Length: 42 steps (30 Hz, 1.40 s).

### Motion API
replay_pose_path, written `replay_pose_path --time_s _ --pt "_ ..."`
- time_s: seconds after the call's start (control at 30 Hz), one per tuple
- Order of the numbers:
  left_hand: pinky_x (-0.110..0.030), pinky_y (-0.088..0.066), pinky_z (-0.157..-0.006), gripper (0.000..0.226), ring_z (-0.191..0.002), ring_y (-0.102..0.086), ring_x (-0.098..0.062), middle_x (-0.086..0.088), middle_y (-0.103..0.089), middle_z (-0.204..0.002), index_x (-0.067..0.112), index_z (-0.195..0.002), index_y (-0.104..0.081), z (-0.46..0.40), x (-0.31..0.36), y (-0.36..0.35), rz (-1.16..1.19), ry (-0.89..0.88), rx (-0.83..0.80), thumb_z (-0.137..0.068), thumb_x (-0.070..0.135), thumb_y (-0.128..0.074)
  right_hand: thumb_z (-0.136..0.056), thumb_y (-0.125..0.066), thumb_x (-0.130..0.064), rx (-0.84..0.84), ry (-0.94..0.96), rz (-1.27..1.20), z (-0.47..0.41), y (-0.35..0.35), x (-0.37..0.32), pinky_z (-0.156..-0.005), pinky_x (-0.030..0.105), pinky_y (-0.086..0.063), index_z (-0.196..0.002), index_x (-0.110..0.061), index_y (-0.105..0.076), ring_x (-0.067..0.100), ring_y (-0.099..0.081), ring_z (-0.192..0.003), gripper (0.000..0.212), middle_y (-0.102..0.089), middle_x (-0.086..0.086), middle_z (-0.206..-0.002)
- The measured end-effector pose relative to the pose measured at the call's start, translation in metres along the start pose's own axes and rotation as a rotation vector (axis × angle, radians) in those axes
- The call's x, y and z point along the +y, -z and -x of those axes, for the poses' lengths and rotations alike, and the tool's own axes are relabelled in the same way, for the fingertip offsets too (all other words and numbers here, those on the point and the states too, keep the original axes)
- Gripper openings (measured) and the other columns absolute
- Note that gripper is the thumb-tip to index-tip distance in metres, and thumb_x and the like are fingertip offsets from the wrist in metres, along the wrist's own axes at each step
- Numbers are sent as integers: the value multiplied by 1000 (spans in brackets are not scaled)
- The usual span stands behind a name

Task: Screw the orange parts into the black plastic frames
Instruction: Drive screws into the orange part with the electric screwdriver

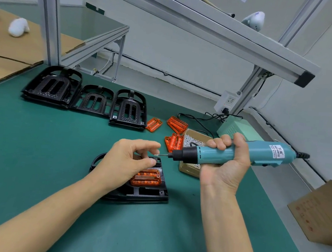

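A: Surface and room?
B: Desk (39, 155) with a green matte mat, under an aluminium rail frame (189, 18); pale wall behind, flat cardboard (12, 50) at far left, power box (234, 127) at the back right.

A: Parts, materials?
B: Black frame (146, 194), moulded plastic with ribs, lies flat near the desk's middle. One orange part (147, 178), clear, ribbed and rounded, sits seated in it. Three more black frames (87, 99) in a row at the back. Loose orange parts (176, 124) right of those. Tray of small metal screws (194, 140) just behind the right hand.

A: Hands?
B: Left hand (126, 160) hovers over the frame, thumb and forefinger pinching a small screw (156, 155) at the driver's tip. Right hand (228, 160) wraps round a teal electric screwdriver (232, 153), held about level, bit pointing left toward the screw.
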<state>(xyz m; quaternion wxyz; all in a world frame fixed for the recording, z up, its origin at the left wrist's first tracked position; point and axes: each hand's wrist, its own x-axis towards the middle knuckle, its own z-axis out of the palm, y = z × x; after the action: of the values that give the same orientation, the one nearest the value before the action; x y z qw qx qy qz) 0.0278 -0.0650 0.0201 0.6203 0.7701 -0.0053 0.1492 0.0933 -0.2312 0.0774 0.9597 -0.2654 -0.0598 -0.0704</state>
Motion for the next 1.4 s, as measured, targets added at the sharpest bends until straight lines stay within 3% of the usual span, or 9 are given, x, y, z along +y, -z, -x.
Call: replay_pose_path --time_s 0.13,0.2,0.27,0.33,0.43,0.57,1.13,1.4 --pt "-21 -39 -95 53 -105 -51 2 25 -61 -109 34 -124 -57 4 -5 7 -270 -38 -8 -77 18 -75 -91 -49 -7 -53 -1 74 -6 3 -5 -49 20 -41 -79 -22 -46 7 -40 -45 19 -43 -7 -57" --pt "-26 -33 -103 54 -115 -45 2 29 -52 -112 34 -124 -57 9 -5 8 -452 -74 -95 -73 39 -74 -91 -48 -6 -83 -15 131 -8 6 -5 -48 19 -40 -79 -23 -47 7 -39 -46 21 -42 -7 -57" --pt "-30 -24 -109 61 -117 -39 3 29 -46 -112 36 -122 -56 12 -4 4 -641 -118 -203 -66 61 -60 -89 -49 -6 -116 -24 198 -9 8 -4 -49 19 -40 -79 -24 -49 7 -39 -46 20 -41 -6 -57" --pt "-33 -10 -113 63 -122 -30 5 29 -45 -118 39 -120 -55 14 -6 0 -740 -132 -268 -64 69 -55 -83 -54 -8 -148 -35 261 -10 9 -3 -49 19 -40 -77 -23 -50 8 -39 -46 17 -41 -5 -57" --pt "-35 6 -114 56 -134 -17 3 25 -42 -132 41 -119 -58 16 -11 -3 -866 -134 -321 -70 68 -60 -77 -57 -9 -182 -65 321 -11 10 -2 -48 20 -38 -74 -23 -52 8 -38 -45 15 -41 -4 -57" --pt "-40 11 -113 50 -138 -13 -1 23 -40 -140 45 -118 -59 15 -13 -4 -970 -166 -343 -74 67 -55 -75 -57 -9 -217 -79 386 -12 9 0 -48 20 -38 -71 -23 -54 9 -38 -45 15 -42 -4 -56" --pt "-44 14 -113 47 -140 -13 -7 18 -39 -143 45 -121 -58 15 -14 -6 -999 -184 -337 -77 63 -54 -75 -60 -8 -300 -129 517 -16 -2 14 -47 23 -38 -70 -23 -59 11 -40 -46 16 -45 -1 -56" --pt "-45 15 -113 47 -139 -16 -7 16 -38 -146 45 -123 -57 15 -15 -6 -1007 -191 -338 -79 62 -53 -76 -58 -3 -526 -173 662 -19 -18 28 -48 24 -36 -74 -18 -58 14 -37 -44 16 -44 1 -56"
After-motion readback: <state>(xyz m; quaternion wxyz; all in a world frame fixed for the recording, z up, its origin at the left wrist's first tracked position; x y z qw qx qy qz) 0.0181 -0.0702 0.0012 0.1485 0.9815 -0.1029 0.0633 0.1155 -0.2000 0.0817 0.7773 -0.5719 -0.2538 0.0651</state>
